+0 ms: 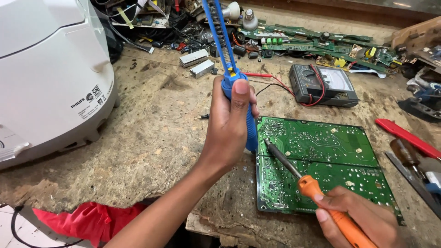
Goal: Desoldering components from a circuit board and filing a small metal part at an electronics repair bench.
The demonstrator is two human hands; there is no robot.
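My left hand grips a blue desoldering pump held upright, thumb on its top part, with the nozzle end down at the left edge of a green circuit board. The board lies solder side up on the worn wooden bench. My right hand holds a soldering iron by its orange handle. The iron's dark metal tip rests on the board right beside the pump's nozzle.
A large white appliance stands at the left. Behind the board lies an analog multimeter with red and black leads. More green boards, bulbs and loose parts clutter the back. Red-handled tools lie at the right. Red cloth shows below the bench edge.
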